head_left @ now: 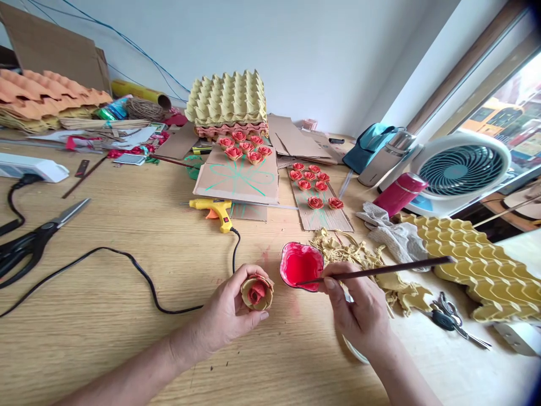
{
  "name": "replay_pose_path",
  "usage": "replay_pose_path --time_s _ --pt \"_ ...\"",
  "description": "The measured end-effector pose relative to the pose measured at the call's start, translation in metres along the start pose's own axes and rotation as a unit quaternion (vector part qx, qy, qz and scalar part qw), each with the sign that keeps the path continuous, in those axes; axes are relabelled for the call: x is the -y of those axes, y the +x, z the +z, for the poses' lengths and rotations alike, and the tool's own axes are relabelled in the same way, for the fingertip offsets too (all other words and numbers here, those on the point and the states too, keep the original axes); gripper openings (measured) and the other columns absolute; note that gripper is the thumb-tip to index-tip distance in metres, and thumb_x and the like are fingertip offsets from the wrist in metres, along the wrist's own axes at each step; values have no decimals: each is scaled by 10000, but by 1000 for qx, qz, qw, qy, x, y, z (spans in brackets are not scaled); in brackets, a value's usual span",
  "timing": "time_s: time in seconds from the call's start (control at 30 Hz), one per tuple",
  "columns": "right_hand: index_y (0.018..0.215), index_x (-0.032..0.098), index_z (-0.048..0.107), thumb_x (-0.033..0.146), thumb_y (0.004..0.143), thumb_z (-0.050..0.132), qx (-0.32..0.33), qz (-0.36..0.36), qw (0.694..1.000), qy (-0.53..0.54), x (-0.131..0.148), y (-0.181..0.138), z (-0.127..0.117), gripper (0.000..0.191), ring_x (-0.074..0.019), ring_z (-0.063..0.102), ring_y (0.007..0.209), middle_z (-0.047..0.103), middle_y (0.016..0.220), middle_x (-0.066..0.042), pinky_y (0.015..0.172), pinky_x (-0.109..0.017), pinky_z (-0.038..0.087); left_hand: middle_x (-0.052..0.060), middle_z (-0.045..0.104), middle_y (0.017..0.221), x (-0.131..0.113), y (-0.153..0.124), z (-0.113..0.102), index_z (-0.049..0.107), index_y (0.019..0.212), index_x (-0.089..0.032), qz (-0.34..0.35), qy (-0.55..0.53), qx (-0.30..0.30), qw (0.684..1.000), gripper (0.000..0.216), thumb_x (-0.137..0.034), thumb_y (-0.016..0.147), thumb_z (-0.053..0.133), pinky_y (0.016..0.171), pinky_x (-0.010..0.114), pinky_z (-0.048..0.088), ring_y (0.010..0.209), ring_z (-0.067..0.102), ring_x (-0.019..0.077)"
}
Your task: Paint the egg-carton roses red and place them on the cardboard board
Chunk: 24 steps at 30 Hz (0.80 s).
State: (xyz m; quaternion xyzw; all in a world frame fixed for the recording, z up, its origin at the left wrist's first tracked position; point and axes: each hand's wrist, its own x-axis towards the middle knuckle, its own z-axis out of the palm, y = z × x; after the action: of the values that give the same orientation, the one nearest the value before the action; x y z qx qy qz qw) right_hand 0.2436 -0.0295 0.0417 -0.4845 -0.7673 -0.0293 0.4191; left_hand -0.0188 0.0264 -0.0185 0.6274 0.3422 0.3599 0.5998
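Note:
My left hand (226, 313) is closed round a small egg-carton rose (257, 292); its centre is painted red and its outer petals are bare tan. My right hand (359, 310) pinches a long dark paintbrush (380, 272) whose tip dips into a small cup of red paint (301, 265) standing on the wooden table (127, 316) just right of the rose. Finished red roses (245, 145) lie on cardboard sheets farther back, and more red roses (315, 183) lie to their right.
A yellow glue gun (216, 210) with a black cord lies in front of the cardboard. Black scissors (29, 242) lie at left. Egg trays (228, 101) are stacked at the back. A yellow tray (477, 265), a white fan (460, 169), a red bottle (399, 193) and carton scraps (359, 254) fill the right.

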Motion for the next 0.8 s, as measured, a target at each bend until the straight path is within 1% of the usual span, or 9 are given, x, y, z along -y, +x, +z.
replay_pose_path --time_s 0.07,0.13,0.2,0.27,0.37,0.43,0.57,0.67,0.8 --pt "1066 251 674 195 1160 538 -22 18 998 49 0 -5 0 175 -182 737 691 777 865 -22 645 -297 557 64 715 1124 0 0 0 671 1133 -219 -7 9 1 1000 406 -175 778 862 863 302 577 955 674 207" --pt "1137 243 693 198 1168 523 -37 18 992 119 0 -9 1 178 -193 753 736 784 903 -42 701 -320 600 61 715 1123 0 -1 0 671 1133 -219 -14 15 4 1000 401 -193 784 866 850 297 567 943 671 203" --pt "1210 231 693 199 1173 510 -31 0 984 177 2 -12 4 189 -214 771 806 781 932 -58 790 -369 631 57 715 1123 -1 -1 0 673 1140 -219 -19 18 6 1000 394 -211 794 861 851 295 557 947 669 203" --pt "1250 223 679 212 1175 508 -10 -19 979 202 4 -13 6 187 -234 777 860 777 948 -68 853 -414 638 48 715 1106 -3 -2 1 676 1160 -221 -23 18 7 1000 399 -222 802 850 858 296 548 951 666 204" --pt "1237 217 660 254 1189 484 19 -41 978 206 9 -10 8 186 -236 768 859 780 950 -77 841 -424 631 30 707 1055 -6 -2 1 677 1202 -225 -34 17 18 999 414 -232 815 824 836 296 538 930 659 204" --pt "1223 209 647 262 1202 450 23 -57 977 203 12 -6 9 205 -218 758 838 785 949 -76 822 -403 624 29 707 1046 -7 -2 1 678 1203 -223 -37 18 24 999 409 -236 816 808 835 302 535 928 657 207" --pt "1215 201 628 262 1218 415 32 -75 979 185 16 -1 8 221 -187 755 840 787 962 -67 838 -369 627 33 716 1033 -11 -2 2 674 1182 -217 -42 28 26 998 402 -244 800 796 834 312 523 922 655 213" --pt "1206 200 616 245 1215 394 50 -88 982 162 17 2 7 227 -189 745 823 786 947 -71 813 -364 621 23 710 999 -12 -2 3 673 1164 -215 -49 36 23 998 386 -243 795 783 808 310 512 887 646 205" --pt "1196 190 606 199 1193 397 60 -102 982 147 16 2 5 210 -184 708 781 764 901 -58 839 -381 615 30 724 1022 -11 -1 5 684 1129 -213 -41 43 13 998 347 -231 793 769 834 317 522 915 665 213"
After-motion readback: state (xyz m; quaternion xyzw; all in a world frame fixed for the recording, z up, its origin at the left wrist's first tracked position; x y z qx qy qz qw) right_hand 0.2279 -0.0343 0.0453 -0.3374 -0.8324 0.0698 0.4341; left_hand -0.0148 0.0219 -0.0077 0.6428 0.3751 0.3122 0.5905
